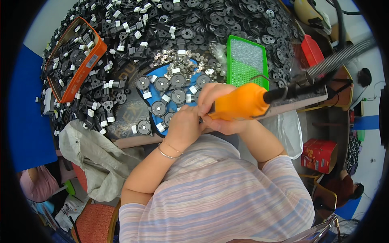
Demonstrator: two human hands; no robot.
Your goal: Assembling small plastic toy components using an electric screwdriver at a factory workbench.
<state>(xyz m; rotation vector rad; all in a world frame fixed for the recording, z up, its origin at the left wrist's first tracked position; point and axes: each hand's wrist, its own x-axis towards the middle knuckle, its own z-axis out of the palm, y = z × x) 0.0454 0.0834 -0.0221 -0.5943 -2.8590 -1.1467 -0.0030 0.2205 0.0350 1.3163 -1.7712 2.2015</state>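
An orange power screwdriver (242, 102) lies tilted in my right hand (219, 97), whose fingers wrap round its front end. A black cable runs from its back end toward the upper right. My left hand (183, 126) is closed right against the right hand, at the screwdriver's tip. Whatever the left fingers hold is hidden by the hands. Just beyond them, a blue mat (172, 106) bears several black wheel parts (178, 96) with white ends. One more black wheel part (143, 127) rests on the table left of the mat.
Small silvery round parts (180, 62) lie heaped behind the mat. A green tray (265, 73) of small metal pieces stands to their right. An orange box (83, 67) with black parts is at the left. Piles of black discs (219, 18) cover the back. Grey cloth (91, 158) hangs at the front left.
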